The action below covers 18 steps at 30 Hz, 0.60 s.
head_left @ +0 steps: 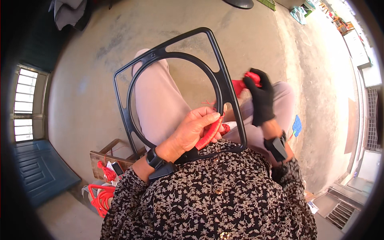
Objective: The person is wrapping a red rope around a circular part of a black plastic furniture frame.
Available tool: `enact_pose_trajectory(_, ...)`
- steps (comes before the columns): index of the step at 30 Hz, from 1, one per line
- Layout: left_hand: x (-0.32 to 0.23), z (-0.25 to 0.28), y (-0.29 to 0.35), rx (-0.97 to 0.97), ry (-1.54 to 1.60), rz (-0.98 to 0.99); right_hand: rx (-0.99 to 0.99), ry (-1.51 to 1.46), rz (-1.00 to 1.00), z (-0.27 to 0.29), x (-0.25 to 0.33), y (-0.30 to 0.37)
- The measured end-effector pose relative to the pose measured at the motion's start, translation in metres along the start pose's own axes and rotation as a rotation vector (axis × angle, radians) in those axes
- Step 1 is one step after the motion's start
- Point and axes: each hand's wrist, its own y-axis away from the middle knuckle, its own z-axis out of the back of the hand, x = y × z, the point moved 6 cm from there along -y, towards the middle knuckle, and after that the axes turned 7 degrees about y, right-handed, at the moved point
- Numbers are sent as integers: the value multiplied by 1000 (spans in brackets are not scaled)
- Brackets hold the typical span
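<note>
Over the near lap, I watched the bare left hand (194, 127) pinch the glossy red cord wrapping (208, 136) on the ring of a black, square-cornered frame (228, 94). To the right, the black-gloved right hand (261, 96) gripped a blurred red bundle (253, 79). Any lettering was too small for me. Beyond spread a stained, beige-grey floor (108, 68); a blue panelled door (45, 170) stood far left.
</note>
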Motion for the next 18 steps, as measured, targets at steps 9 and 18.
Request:
enact_pose_trajectory(9,10,-1,1,63,8,0,830,-938,-625,-92,46,38)
enact_pose_trajectory(18,3,12,-7,-13,-48,-220,831,-612,-466,-70,49,46)
